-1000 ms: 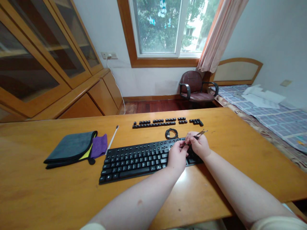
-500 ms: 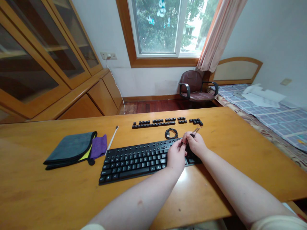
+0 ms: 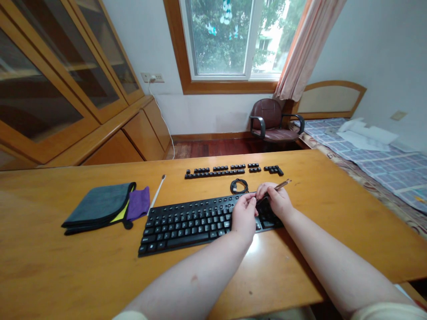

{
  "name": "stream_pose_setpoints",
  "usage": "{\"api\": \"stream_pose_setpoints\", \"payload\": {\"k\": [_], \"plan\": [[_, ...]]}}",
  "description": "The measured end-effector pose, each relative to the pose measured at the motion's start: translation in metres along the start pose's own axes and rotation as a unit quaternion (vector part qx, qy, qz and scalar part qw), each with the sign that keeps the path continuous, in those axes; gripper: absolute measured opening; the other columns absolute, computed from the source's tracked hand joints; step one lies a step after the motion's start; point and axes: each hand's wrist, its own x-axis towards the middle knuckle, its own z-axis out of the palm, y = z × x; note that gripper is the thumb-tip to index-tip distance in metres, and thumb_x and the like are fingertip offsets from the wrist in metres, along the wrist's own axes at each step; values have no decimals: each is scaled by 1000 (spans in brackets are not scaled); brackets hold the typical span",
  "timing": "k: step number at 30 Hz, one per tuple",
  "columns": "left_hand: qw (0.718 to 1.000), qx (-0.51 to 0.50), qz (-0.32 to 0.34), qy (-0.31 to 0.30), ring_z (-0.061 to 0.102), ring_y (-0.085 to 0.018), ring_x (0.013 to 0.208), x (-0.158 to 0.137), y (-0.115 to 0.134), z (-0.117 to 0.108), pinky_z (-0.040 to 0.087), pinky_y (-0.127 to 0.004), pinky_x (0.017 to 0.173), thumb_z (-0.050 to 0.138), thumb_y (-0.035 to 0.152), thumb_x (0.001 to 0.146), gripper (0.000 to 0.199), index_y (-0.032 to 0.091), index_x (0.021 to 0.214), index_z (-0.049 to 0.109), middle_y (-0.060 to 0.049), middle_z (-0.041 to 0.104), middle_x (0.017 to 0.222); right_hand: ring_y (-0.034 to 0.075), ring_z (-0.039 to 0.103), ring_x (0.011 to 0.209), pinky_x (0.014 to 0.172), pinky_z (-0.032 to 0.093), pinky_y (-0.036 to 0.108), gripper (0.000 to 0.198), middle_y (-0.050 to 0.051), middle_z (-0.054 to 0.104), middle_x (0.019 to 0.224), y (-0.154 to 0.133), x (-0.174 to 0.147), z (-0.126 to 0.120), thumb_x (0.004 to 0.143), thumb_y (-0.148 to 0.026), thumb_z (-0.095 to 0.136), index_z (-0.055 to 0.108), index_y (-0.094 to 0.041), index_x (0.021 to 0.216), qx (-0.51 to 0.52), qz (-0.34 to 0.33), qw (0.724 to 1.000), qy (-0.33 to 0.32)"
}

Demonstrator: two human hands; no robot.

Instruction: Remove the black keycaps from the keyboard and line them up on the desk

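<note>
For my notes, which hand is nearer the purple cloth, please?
Left: the left hand is over the keyboard, right of the purple cloth; the right hand is farther right.

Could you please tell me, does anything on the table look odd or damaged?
Yes. The keyboard shows bare mounts along its far edge, and loose keys lie behind it on the table, instead of in place.

Pale cream sleeves [image 3: 383, 311] (only their edges show at the bottom) leave both forearms [image 3: 327, 255] bare.
</note>
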Motion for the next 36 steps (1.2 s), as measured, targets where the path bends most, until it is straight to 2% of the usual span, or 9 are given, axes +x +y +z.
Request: {"api": "stream_pose_setpoints", "payload": {"k": [9,11,14,18,21,26,32,34,36], "plan": [[1000,3,-2,25,43,-5,49,2,-3,-2,37,-18,46,57,28,76,20,14,91,55,-1,56,80,16,51,57,61,42,30,41,3,54,56,-3,1,1,84,-37,47,52,-18,48,20,12,999,-33],[999,3,4,35,44,-5,50,3,-5,-3,38,-18,46,58,29,77,21,15,90,53,-1,54,79,16,53,61,63,43,30,36,3,56,60,-4,1,-1,85,-35,47,54,-18,54,-24,16,999,-16],[999,-7,10,41,43,-5,47,4,-8,-4,38,-18,46,56,32,79,20,17,89,50,3,50,69,16,55,64,66,44,29,31,2,57,63,-5,3,-6,89,-35,44,62,-18,70,-157,16,987,0],[998,-9,30,54,43,-7,46,3,-9,-4,38,-18,46,54,38,81,21,19,86,47,6,45,58,16,57,71,69,46,29,19,3,61,73,-6,6,-12,83,-35,56,68,-20,87,-275,-30,958,-77],[997,-12,34,65,43,-7,46,3,-9,-4,37,-18,46,53,39,82,22,19,84,45,7,44,57,16,60,75,70,48,29,18,5,63,80,-6,7,-13,78,-33,63,69,-21,91,-267,-55,953,-130],[996,-25,37,71,42,-7,44,2,-7,-3,36,-17,45,52,42,82,25,20,82,43,8,44,53,16,62,80,73,51,29,20,6,65,86,-4,5,-9,76,-30,67,70,-22,94,-260,-76,951,-146],[997,-20,27,69,45,-7,46,1,-6,-2,37,-17,46,51,46,83,27,19,84,45,7,47,54,16,64,82,76,52,28,16,5,68,89,-2,4,-11,79,-27,63,70,-23,93,-279,-91,948,-127],[997,-28,20,71,46,-7,47,2,-6,-2,39,-18,45,51,46,82,28,19,87,46,3,54,67,17,64,83,77,52,29,16,5,69,89,3,7,-19,79,-29,62,70,-23,92,-317,-87,942,-75],[997,-33,15,72,47,-6,48,2,-6,-2,40,-18,45,50,47,82,29,19,88,46,0,58,81,18,64,83,77,51,30,17,5,69,90,11,10,-32,79,-32,61,71,-23,89,-379,-60,923,13]]}}
